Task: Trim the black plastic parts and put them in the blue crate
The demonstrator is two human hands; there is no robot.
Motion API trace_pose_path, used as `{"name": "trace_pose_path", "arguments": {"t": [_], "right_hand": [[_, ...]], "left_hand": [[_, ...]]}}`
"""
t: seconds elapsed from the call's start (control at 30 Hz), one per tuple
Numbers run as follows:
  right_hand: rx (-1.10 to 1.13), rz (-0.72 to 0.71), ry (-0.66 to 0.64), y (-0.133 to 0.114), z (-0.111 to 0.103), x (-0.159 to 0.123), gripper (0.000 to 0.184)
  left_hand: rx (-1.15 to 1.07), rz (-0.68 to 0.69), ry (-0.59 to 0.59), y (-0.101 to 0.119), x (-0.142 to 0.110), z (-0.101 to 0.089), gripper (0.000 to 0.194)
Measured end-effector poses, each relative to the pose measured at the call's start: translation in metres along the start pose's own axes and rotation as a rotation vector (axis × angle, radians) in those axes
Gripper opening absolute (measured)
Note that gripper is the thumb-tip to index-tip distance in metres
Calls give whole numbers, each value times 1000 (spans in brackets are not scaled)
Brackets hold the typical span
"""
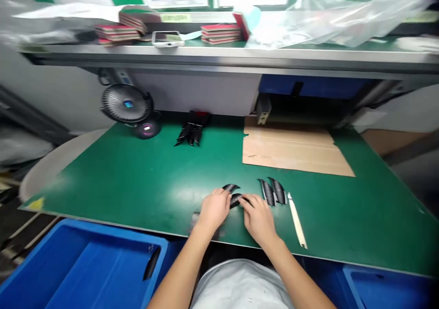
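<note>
Both hands meet over a curved, glossy black piece [235, 201] near the front edge of the green table. My left hand [215, 208] is closed at its left end, fingers bent. My right hand [258, 217] pinches its right end between thumb and fingers. A second curved black piece [231, 187] lies just beyond the left fingertips. To the right of my hands rest two more black pieces, a nearer one [267, 192] and one beside it [278, 191]. A cream-handled craft knife [297, 220] lies right of them, blade pointing away.
A cardboard sheet [291, 149] covers the back right of the green table [144, 185]. Several black pieces [192, 128] are piled at the back. A small fan [126, 104] stands back left. Blue bins [113, 231] sit below the front edge; a shelf [219, 62] spans above.
</note>
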State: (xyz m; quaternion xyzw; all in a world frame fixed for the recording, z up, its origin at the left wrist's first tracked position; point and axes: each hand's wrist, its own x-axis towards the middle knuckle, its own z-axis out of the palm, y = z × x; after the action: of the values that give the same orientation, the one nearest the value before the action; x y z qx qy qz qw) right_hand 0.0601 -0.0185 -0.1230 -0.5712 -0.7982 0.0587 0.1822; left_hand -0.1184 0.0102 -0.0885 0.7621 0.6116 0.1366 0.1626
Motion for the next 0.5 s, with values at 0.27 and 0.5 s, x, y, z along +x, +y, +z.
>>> {"name": "trace_pose_path", "arguments": {"t": [0.27, 0.5], "right_hand": [[-95, 482, 125, 66, -29, 19, 23], [-73, 628, 287, 105, -76, -9, 16]], "left_hand": [[272, -35, -161, 16, 15, -8, 33], [368, -156, -271, 24, 42, 10, 50]]}}
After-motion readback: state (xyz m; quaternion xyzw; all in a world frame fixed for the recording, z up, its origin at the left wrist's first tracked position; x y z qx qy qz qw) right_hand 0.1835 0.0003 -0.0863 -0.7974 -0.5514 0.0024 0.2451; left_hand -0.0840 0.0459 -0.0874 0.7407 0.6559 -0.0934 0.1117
